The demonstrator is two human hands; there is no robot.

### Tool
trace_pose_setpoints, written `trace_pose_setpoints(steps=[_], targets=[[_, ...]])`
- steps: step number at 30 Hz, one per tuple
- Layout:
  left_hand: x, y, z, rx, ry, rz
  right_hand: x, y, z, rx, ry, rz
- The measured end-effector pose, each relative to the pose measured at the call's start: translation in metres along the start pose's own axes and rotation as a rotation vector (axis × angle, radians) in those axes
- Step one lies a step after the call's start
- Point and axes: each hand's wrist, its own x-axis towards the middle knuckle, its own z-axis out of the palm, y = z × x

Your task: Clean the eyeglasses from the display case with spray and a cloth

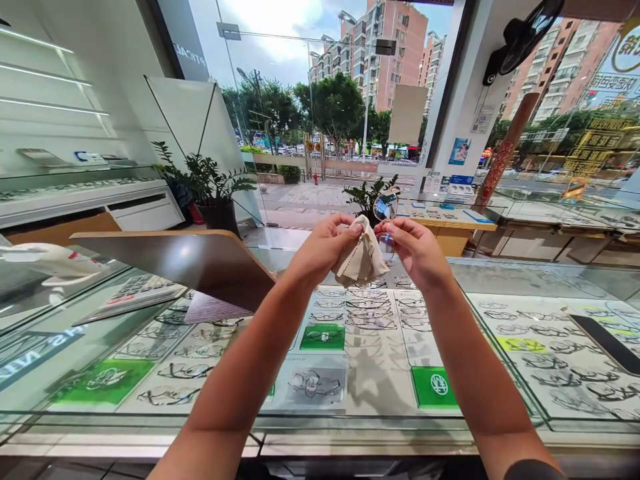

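Observation:
In the head view both my hands are raised above a glass display counter (370, 421). My left hand (331, 241) is closed on a beige cleaning cloth (364, 261) with zigzag edges, its folds hanging below the fingers. Pinched between the fingertips of my right hand (416, 248) is a pair of thin-rimmed eyeglasses (385, 206). One round lens stands upright above the fingers and reflects light; the other shows lower down, partly behind the cloth and fingers. The cloth is right beside the glasses; whether it touches them I cannot tell.
Rows of spectacle frames (370, 313) lie under the counter glass. On top are a tilted brown-edged panel (175, 263), a calculator (133, 293) at left and a dark phone (607, 341) at right. Beyond stand a potted plant (203, 180) and a glass door (280, 133).

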Motion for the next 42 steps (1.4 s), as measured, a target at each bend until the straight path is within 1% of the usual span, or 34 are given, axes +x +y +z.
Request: trace_pose_setpoints(steps=[5,8,9,11,16,21,24,27,29,32,34,36,38,40,42], targets=[[0.006,-0.003,0.002,0.038,0.109,0.032,0.0,-0.009,-0.005,0.023,0.081,-0.015],[0.009,-0.004,0.001,0.035,0.138,0.022,-0.001,-0.016,-0.008,0.025,0.079,-0.018],[0.009,-0.005,0.0,0.029,0.133,0.019,-0.001,-0.018,-0.009,0.019,0.074,-0.019],[0.009,-0.004,-0.002,-0.001,0.087,-0.006,-0.001,-0.017,-0.009,-0.004,0.062,-0.01],[0.006,-0.001,-0.006,-0.102,-0.048,-0.069,0.003,-0.004,-0.009,0.011,0.011,0.053],[0.003,-0.004,-0.001,-0.158,-0.138,-0.083,0.004,0.007,-0.008,0.094,-0.013,0.109],[0.001,-0.007,0.008,-0.14,-0.123,-0.094,0.005,0.009,-0.005,0.095,0.011,0.102],[0.001,-0.011,0.017,-0.123,-0.055,-0.054,0.006,0.01,-0.001,0.086,0.041,0.084],[0.002,-0.014,0.022,-0.115,-0.029,-0.021,0.006,0.011,0.0,0.095,0.046,0.064],[0.003,-0.016,0.026,-0.123,-0.007,0.002,0.008,0.013,0.001,0.133,0.035,0.045],[0.002,-0.017,0.026,-0.122,0.003,-0.011,0.008,0.014,0.0,0.163,0.027,0.042],[0.002,-0.019,0.025,-0.084,-0.015,-0.037,0.008,0.015,0.001,0.177,0.03,0.034],[0.001,-0.021,0.024,-0.01,-0.068,-0.058,0.008,0.014,0.002,0.176,0.041,0.02],[0.0,-0.022,0.022,0.062,-0.112,-0.06,0.007,0.014,0.005,0.17,0.055,0.015],[-0.001,-0.022,0.021,0.086,-0.131,-0.041,0.007,0.014,0.008,0.164,0.069,0.026]])
